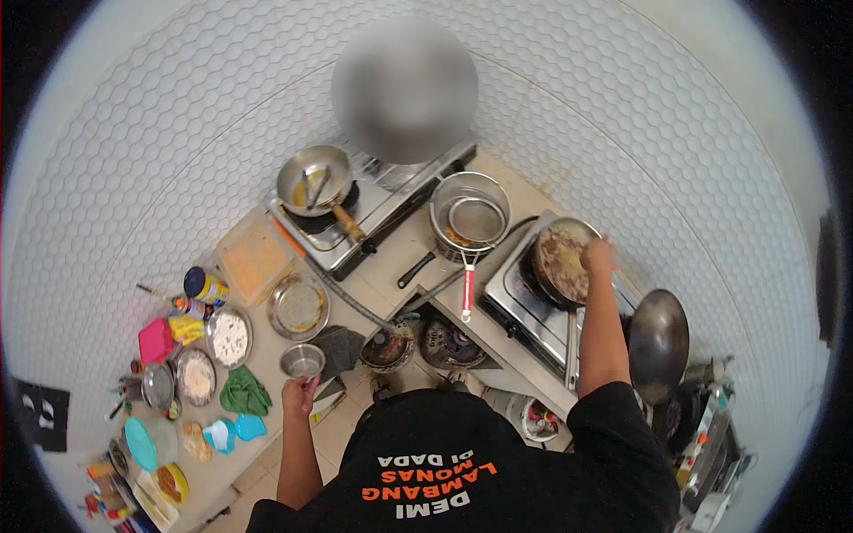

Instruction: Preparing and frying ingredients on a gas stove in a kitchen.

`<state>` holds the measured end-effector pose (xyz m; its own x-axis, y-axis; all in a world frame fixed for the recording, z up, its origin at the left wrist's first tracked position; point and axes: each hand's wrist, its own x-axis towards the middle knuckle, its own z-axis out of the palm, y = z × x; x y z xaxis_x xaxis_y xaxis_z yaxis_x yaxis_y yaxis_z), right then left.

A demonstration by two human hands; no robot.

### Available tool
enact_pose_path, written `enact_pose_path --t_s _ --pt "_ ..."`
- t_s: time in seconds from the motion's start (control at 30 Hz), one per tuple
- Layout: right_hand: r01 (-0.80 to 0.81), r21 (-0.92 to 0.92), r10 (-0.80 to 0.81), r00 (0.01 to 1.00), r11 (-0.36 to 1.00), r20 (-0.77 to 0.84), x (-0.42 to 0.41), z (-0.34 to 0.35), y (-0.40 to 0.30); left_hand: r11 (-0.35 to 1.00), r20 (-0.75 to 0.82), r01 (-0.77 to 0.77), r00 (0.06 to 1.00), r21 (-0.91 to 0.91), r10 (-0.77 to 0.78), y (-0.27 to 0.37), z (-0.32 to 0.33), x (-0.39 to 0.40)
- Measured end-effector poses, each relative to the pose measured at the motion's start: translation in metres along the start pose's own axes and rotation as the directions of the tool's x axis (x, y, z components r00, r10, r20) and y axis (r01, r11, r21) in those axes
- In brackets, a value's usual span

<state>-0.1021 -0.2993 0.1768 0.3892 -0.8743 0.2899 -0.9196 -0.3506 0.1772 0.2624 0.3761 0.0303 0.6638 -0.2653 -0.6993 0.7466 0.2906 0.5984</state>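
My left hand [298, 396] grips the rim of a small round metal bowl [302, 361] at the counter's inner edge; no contents can be made out in it. On the right, my right hand [598, 255] is over the edge of a wok [541, 280] on a gas stove [526, 320]. Pale, frothy contents with brown patches [565, 256] fill that wok. The fingers are blurred, so whether they hold anything cannot be told. Near the bowl, a metal plate [300, 308] bears yellow smears.
A strainer pot [440, 230] with a red-handled sieve [468, 286] stands between two stoves. Tongs rest in the wooden-handled wok [286, 180] at the left. Flour bowls [230, 338], a green cloth [245, 392] and an orange-filled plastic box [256, 256] crowd the left counter. Gas cylinders [453, 343] stand below.
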Motion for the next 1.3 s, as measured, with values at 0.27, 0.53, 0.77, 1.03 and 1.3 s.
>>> enact_pose_path --t_s 0.27,0.53,0.77,1.03,1.3 --pt "-0.256 0.108 0.242 0.962 0.961 0.128 -0.002 -0.059 -0.104 0.952 -0.317 -0.114 0.948 -0.283 0.020 -0.003 -0.108 0.001" --pt "0.285 0.788 -0.363 0.928 0.545 -0.085 -0.003 -0.149 -0.377 0.928 -0.331 -0.176 0.942 -0.328 0.062 -0.017 -0.146 0.026" --pt "0.066 0.852 -0.544 0.795 0.519 0.270 -0.062 -0.175 -0.619 0.945 -0.271 -0.182 0.957 -0.272 0.106 -0.035 -0.151 0.003" --pt "0.491 0.405 -0.516 0.855 0.771 -0.055 0.043 -0.030 -0.687 0.974 -0.293 0.005 0.953 -0.226 -0.073 -0.085 -0.163 -0.059" --pt "-0.003 0.843 -0.712 0.534 0.538 0.456 -0.016 -0.171 -0.625 0.950 -0.459 0.264 0.832 -0.167 -0.312 -0.122 -0.238 -0.092"
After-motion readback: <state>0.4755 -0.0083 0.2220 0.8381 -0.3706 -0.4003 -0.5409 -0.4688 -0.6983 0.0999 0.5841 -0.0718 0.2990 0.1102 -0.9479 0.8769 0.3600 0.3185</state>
